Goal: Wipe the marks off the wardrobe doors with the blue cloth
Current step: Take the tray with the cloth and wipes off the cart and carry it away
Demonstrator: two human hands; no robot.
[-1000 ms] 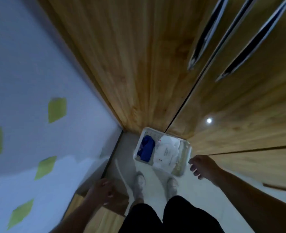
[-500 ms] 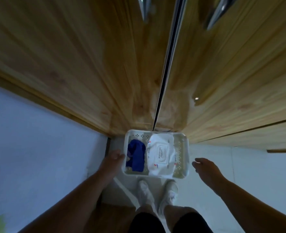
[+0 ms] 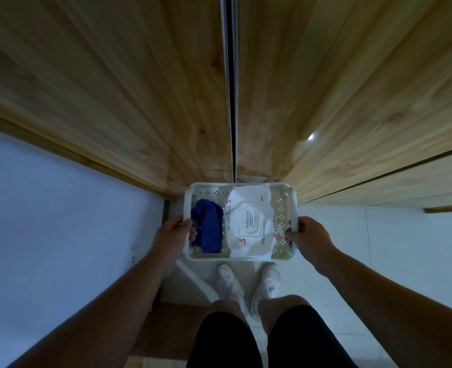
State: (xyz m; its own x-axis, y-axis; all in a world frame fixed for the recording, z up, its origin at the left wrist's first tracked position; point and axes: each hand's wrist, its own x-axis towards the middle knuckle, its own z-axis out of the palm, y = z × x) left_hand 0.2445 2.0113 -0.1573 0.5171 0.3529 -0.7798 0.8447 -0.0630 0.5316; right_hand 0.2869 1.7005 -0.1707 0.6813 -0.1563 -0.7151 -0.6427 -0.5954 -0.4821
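A white perforated basket (image 3: 240, 257) sits low in front of the wooden wardrobe doors (image 3: 129, 83), right below the dark gap between two doors. Inside it, on the left, lies the crumpled blue cloth (image 3: 208, 229); a white pack of wet wipes (image 3: 250, 225) fills the middle. My left hand (image 3: 172, 236) grips the basket's left rim, fingers curled inside beside the cloth. My right hand (image 3: 308, 236) grips the right rim.
A white wall (image 3: 47, 208) runs along the left. White floor tiles (image 3: 378, 248) spread to the right. My two white shoes (image 3: 246, 282) stand just behind the basket. A wooden surface (image 3: 166, 330) lies low at my left.
The view has swung to face the door gap squarely. Both hands have moved in from beside the basket and closed on its left and right rims.
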